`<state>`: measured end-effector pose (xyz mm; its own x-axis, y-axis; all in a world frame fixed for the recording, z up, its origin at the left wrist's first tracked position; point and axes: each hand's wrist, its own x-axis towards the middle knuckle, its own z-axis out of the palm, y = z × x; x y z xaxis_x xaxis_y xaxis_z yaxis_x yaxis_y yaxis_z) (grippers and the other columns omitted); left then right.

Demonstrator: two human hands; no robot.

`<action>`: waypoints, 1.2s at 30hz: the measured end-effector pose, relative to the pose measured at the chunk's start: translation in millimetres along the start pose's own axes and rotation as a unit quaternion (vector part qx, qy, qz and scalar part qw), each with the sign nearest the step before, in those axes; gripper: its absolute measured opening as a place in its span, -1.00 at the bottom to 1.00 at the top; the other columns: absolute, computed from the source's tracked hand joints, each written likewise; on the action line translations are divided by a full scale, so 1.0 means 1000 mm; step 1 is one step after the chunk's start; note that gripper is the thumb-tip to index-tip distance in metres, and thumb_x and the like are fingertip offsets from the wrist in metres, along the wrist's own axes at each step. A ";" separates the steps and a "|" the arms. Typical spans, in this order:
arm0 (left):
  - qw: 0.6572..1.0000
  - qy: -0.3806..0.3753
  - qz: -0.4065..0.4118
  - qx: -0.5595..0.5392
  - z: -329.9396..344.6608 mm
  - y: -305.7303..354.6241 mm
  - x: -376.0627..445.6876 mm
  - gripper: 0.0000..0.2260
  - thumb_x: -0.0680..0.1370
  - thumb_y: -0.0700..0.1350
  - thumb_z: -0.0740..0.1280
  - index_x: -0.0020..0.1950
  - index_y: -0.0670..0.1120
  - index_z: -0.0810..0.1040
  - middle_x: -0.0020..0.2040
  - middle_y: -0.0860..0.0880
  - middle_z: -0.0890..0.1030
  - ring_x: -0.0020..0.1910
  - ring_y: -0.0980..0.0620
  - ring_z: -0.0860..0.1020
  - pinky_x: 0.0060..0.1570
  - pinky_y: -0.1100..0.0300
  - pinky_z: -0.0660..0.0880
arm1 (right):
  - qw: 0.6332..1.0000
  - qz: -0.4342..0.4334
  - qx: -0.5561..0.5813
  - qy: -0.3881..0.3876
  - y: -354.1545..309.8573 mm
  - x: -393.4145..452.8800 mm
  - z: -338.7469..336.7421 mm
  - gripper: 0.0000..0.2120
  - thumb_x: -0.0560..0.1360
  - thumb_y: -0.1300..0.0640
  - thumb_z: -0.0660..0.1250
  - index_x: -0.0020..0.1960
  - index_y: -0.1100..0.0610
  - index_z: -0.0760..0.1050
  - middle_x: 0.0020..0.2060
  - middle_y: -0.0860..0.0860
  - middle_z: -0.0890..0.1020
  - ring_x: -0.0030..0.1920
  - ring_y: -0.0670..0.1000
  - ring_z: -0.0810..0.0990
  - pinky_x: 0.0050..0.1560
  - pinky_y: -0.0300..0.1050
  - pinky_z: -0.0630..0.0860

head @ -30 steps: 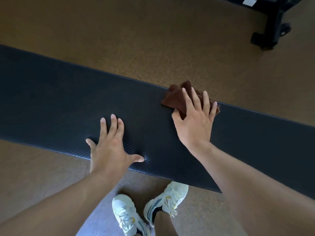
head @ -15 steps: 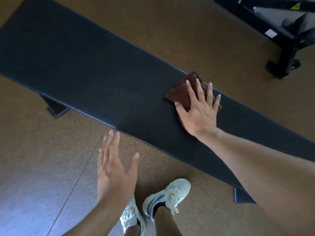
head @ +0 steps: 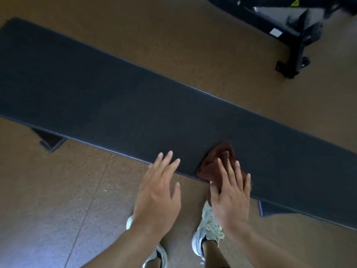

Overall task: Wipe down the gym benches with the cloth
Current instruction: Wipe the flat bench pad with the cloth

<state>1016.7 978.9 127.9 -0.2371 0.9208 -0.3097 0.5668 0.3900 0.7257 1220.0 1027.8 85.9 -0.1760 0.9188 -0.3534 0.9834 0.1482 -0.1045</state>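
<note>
Right hand [head: 229, 196]: the fingers are straight and slightly spread, lying flat on top of the cloth [head: 218, 161]. No finger curls around the fabric; the hand presses it down. The fingertips point toward the far edge of the bench, and the palm extends past the near edge, over the floor.

Left hand [head: 157, 192]: the fingers are straight and close together, the thumb set apart to the side. The hand holds nothing. Its fingertips overlap the near edge of the bench pad; whether they touch the pad or hover just above it cannot be determined. The palm and wrist are over the floor.

Cloth: dark brown, bunched into a rough triangle. It lies on the bench pad at the near edge, right of the pad's centre, with its lower part under the right fingers. One corner points toward the middle of the pad.

Bench pad [head: 116, 105]: long, dark and ribbed, running diagonally from the upper left to the lower right. A dark base foot [head: 51, 141] shows below the near edge at the left end, and another [head: 270, 208] below the near edge at the right.

Floor [head: 58, 200]: brown and speckled. Two white sneakers [head: 207, 227] stand on it, just beside the near edge of the bench, partly covered by the forearms. A black equipment frame [head: 295, 43] stands on the floor beyond the far edge, at the upper right, well apart from the bench.
</note>
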 end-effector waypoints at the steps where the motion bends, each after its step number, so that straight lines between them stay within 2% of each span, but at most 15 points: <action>1: 1.000 -0.012 0.016 0.010 0.010 0.010 0.007 -0.47 0.58 -0.19 0.38 0.54 0.02 0.38 0.61 0.17 0.22 0.63 0.22 0.03 0.61 -0.03 0.10 | 0.998 0.061 0.020 -0.010 0.009 0.001 -0.004 -0.35 0.63 -0.18 -0.03 0.69 -0.07 0.09 0.69 -0.10 0.10 0.70 0.05 -0.07 0.64 0.29 -0.03; 3: 0.998 -0.037 0.042 0.031 0.028 0.033 0.023 -0.48 0.58 -0.19 0.37 0.54 0.01 0.40 0.60 0.18 0.22 0.62 0.19 0.05 0.60 -0.12 0.08 | 0.993 0.107 0.054 -0.025 0.021 0.025 -0.013 -0.35 0.66 -0.22 -0.07 0.70 -0.10 -0.11 0.70 -0.09 -0.04 0.69 0.08 -0.22 0.65 0.26 -0.17; 5: 0.995 -0.059 0.065 0.049 0.048 0.058 0.041 -0.47 0.59 -0.18 0.36 0.56 0.02 0.37 0.61 0.17 0.22 0.63 0.16 0.06 0.59 -0.20 0.08 | 0.988 0.139 0.073 -0.008 0.037 0.073 -0.025 -0.36 0.71 -0.21 -0.03 0.70 -0.11 -0.19 0.70 -0.08 -0.13 0.68 0.12 -0.28 0.64 0.26 -0.26; 8: 0.993 -0.078 0.049 0.077 0.058 0.075 0.064 -0.41 0.63 -0.12 0.31 0.63 0.06 0.19 0.65 0.18 0.10 0.64 0.16 -0.07 0.61 -0.13 -0.05 | 0.962 0.221 0.159 0.013 0.050 0.171 -0.062 -0.38 0.72 -0.22 -0.02 0.70 -0.12 -0.14 0.71 -0.08 -0.11 0.68 0.15 -0.27 0.62 0.30 -0.28; 10: 0.991 -0.081 0.038 0.102 0.067 0.080 0.071 -0.35 0.63 -0.10 0.33 0.65 0.06 0.10 0.66 0.16 0.05 0.65 0.13 -0.13 0.59 -0.18 -0.05 | 0.959 0.224 0.172 0.010 0.063 0.206 -0.076 -0.41 0.71 -0.22 -0.01 0.69 -0.12 -0.02 0.70 -0.09 -0.02 0.68 0.13 -0.25 0.62 0.30 -0.28; 12: 0.986 -0.094 0.022 0.134 0.075 0.077 0.072 -0.26 0.62 -0.06 0.37 0.67 0.04 0.00 0.67 0.13 0.02 0.65 0.08 -0.15 0.58 -0.24 -0.07 | 0.976 0.147 0.161 0.030 0.074 0.199 -0.070 -0.44 0.71 -0.18 0.03 0.68 -0.13 0.06 0.69 -0.10 0.07 0.69 0.08 -0.19 0.64 0.26 -0.25; 15: 0.975 -0.122 0.006 0.183 0.086 0.075 0.069 -0.08 0.56 0.03 0.45 0.67 0.04 -0.17 0.68 0.10 0.00 0.66 0.02 -0.18 0.55 -0.30 -0.11 | 0.991 0.014 0.104 0.081 0.090 0.100 -0.034 -0.43 0.67 -0.09 0.12 0.67 -0.11 0.15 0.67 -0.11 0.15 0.70 0.05 -0.07 0.65 0.25 -0.08; 17: 0.963 -0.131 -0.001 0.236 0.091 0.078 0.070 -0.04 0.51 0.13 0.48 0.67 0.04 -0.12 0.69 0.08 -0.02 0.66 -0.03 -0.21 0.55 -0.35 -0.06 | 0.995 -0.038 0.063 0.064 0.102 0.016 -0.006 -0.36 0.61 -0.07 0.21 0.67 -0.09 0.17 0.68 -0.13 0.13 0.70 0.07 -0.04 0.62 0.29 0.03; 19: 0.945 -0.142 -0.004 0.294 0.094 0.084 0.075 -0.04 0.47 0.24 0.46 0.67 0.05 -0.05 0.69 0.08 -0.02 0.66 -0.06 -0.20 0.53 -0.36 0.05 | 0.997 -0.060 0.041 0.039 0.115 -0.029 0.011 -0.26 0.56 -0.04 0.32 0.68 -0.13 0.12 0.69 -0.18 0.04 0.70 0.09 -0.04 0.61 0.28 0.03; 21: 0.935 -0.154 -0.016 0.320 0.095 0.089 0.078 -0.03 0.46 0.27 0.46 0.67 0.05 -0.03 0.69 0.08 -0.02 0.66 -0.07 -0.18 0.52 -0.35 0.12 | 0.997 -0.058 0.039 0.020 0.121 -0.028 0.016 -0.22 0.55 -0.04 0.34 0.69 -0.16 0.06 0.69 -0.19 0.01 0.70 0.08 -0.08 0.62 0.26 -0.02; 24: 0.935 -0.152 -0.038 0.319 0.097 0.096 0.077 -0.02 0.42 0.21 0.52 0.67 0.04 0.03 0.68 0.08 0.02 0.66 -0.05 -0.17 0.50 -0.37 0.14 | 0.998 -0.042 0.054 0.008 0.117 0.014 -0.004 -0.34 0.64 -0.14 0.09 0.70 -0.16 -0.01 0.69 -0.20 -0.02 0.70 0.05 -0.18 0.64 0.26 -0.07; 26: 0.933 -0.151 -0.050 0.322 0.099 0.098 0.080 -0.02 0.40 0.18 0.55 0.66 0.04 0.07 0.68 0.09 0.05 0.66 -0.04 -0.16 0.47 -0.39 0.15 | 0.996 -0.002 0.088 0.020 0.122 0.059 -0.022 -0.38 0.65 -0.17 -0.03 0.69 -0.16 -0.04 0.69 -0.20 -0.05 0.69 0.05 -0.25 0.65 0.25 -0.18; 31: 0.929 -0.153 -0.074 0.329 0.103 0.103 0.084 -0.02 0.39 0.13 0.59 0.66 0.02 0.12 0.68 0.06 0.07 0.66 -0.03 -0.14 0.46 -0.43 0.14 | 0.984 0.115 0.133 0.020 0.154 0.194 -0.072 -0.39 0.70 -0.15 0.04 0.70 -0.09 -0.03 0.70 -0.07 0.00 0.69 0.07 -0.25 0.64 0.21 -0.30; 33: 0.927 -0.142 -0.088 0.335 0.106 0.108 0.080 0.00 0.37 0.16 0.59 0.66 0.01 0.11 0.68 0.04 0.07 0.66 -0.02 -0.14 0.43 -0.50 0.11 | 0.985 0.095 0.137 0.036 0.160 0.191 -0.070 -0.41 0.70 -0.13 0.06 0.69 -0.06 0.04 0.70 -0.06 0.07 0.69 0.06 -0.20 0.65 0.21 -0.27; 36: 0.912 -0.136 -0.099 0.374 0.115 0.118 0.074 0.13 0.32 0.31 0.54 0.67 0.07 -0.06 0.69 0.02 -0.01 0.65 -0.02 -0.24 0.38 -0.59 0.07 | 0.987 0.063 0.119 0.089 0.162 0.108 -0.042 -0.39 0.63 -0.04 0.15 0.66 -0.04 0.17 0.68 -0.07 0.15 0.70 0.05 -0.07 0.66 0.23 -0.10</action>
<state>1156.8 1092.5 119.5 -0.2472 0.7576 -0.6041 0.9379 0.3437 0.0471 1362.4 1167.0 69.7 -0.0219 0.9774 -0.2102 0.9550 -0.0418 -0.2936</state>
